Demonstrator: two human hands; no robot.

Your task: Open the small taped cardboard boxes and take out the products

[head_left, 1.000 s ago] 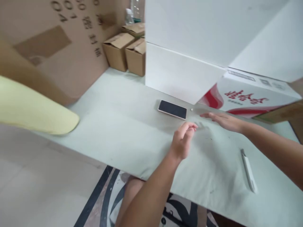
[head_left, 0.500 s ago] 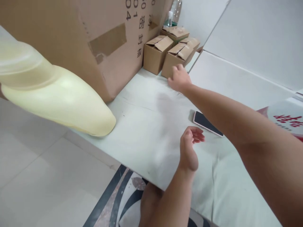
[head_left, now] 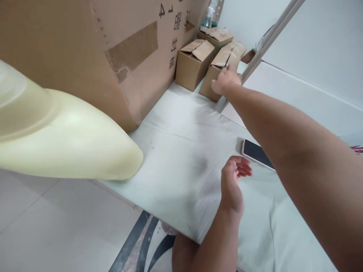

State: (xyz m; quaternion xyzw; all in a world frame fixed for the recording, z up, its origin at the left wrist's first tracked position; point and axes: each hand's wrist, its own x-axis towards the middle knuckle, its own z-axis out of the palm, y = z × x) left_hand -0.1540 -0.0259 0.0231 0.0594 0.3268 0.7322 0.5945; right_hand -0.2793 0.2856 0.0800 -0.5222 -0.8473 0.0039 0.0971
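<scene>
My right hand (head_left: 226,80) reaches to the far side, its fingers bent at the grey edge of a white panel (head_left: 283,87), in front of the right one of three small cardboard boxes (head_left: 211,85). The fingertips are partly hidden, but the hand seems to grip the panel's edge. My left hand (head_left: 234,183) hovers over the pale green cloth (head_left: 167,189) with loosely curled fingers and nothing in it. Just beyond it lies a phone (head_left: 257,153) with a dark screen, partly covered by my right forearm.
A large cardboard box (head_left: 153,71) with black printing stands at the left back. A pale yellow, smooth rounded object (head_left: 85,139) juts in from the left. Clear bottles (head_left: 210,17) stand behind the small boxes. Grey floor tiles (head_left: 56,219) lie below the cloth's edge.
My right hand has shifted right, and the panel's edge has swung or slid right, showing its grey side and more behind it. My left hand stays about the same; the view has shifted slightly.
</scene>
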